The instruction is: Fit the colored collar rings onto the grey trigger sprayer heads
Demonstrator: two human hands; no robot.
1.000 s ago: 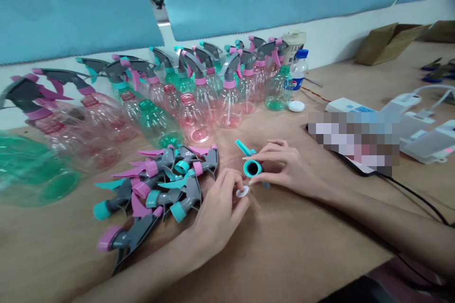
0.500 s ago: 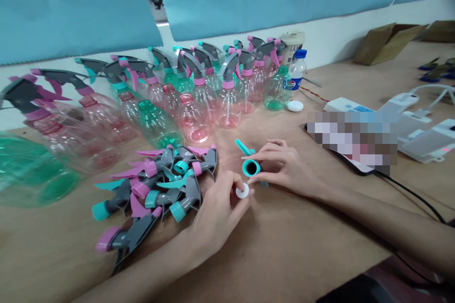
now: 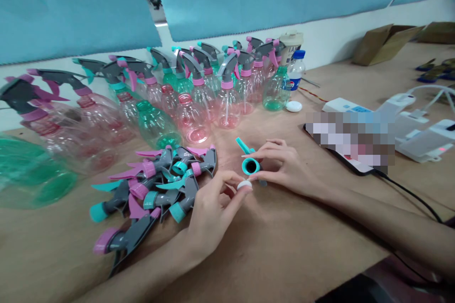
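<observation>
Between thumb and fingers, my left hand pinches a small white disc. My right hand is closed on a trigger spray head with a turquoise collar and trigger. The collar's dark round opening faces up toward me. The white disc is tilted just below and to the left of that opening, close to it. Most of the spray head's grey body is hidden behind my right fingers. Left of my left hand lies a pile of spray heads, grey with pink or turquoise collars and triggers.
Behind the pile stand several pink and green spray bottles, some without heads. A green bottle lies at the far left. To the right are a phone with a cable and a white power strip. A cardboard box sits farther back.
My left hand has tipped the white disc from facing me to nearly flat and raised it slightly toward the collar. My right hand still holds the spray head in about the same place.
</observation>
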